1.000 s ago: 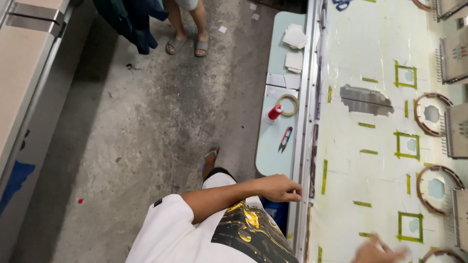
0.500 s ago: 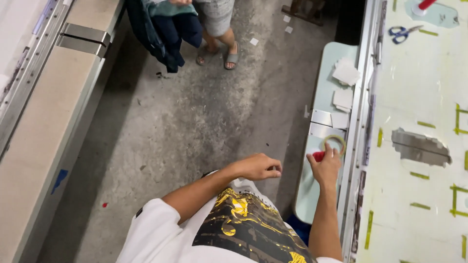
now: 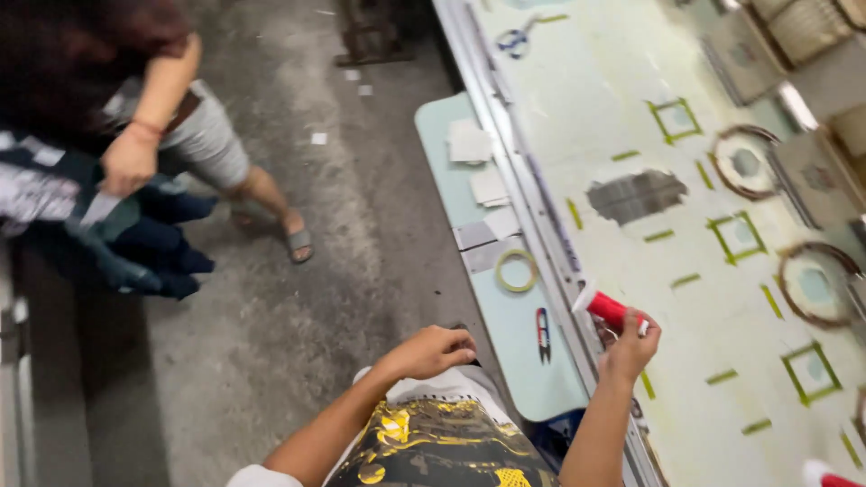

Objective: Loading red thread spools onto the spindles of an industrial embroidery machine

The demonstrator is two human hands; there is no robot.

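Right hand (image 3: 630,350) raised over the edge of the surface (image 3: 631,117), fingers closed round a small red tube (image 3: 609,309) with a white cap; cap end points up-left, tube tilted, off the surface. Left hand (image 3: 431,351) down at the lap, fingers curled loosely, knuckles up; cannot tell if it holds anything.

Surface: pale, glossy, worn sheet, one scraped grey patch (image 3: 637,196) mid-board. Green tape squares (image 3: 738,238) and short green dashes mark positions on it. Brown rings (image 3: 745,162) with pale round centres along the right side, next to blurred boxy grey parts.

Metal rail (image 3: 532,207) runs along the surface's near edge. Beside it, lower, a light blue-green tray (image 3: 532,379) with rounded corners, smooth finish. On the tray: yellowish tape ring (image 3: 516,270), flat; small snips (image 3: 543,329) with red-and-blue handles just below the ring; white and grey paper squares (image 3: 471,142) toward the far end. Blue-handled scissors (image 3: 512,41) on the surface at the top, blurred.

Second red-and-white tube (image 3: 828,475) cut off at the bottom right corner.

Floor (image 3: 298,298): rough grey concrete, paper scraps scattered. Another person (image 3: 203,144) stands at left in grey shorts and sandals, one hand on dark folded cloth (image 3: 135,243).
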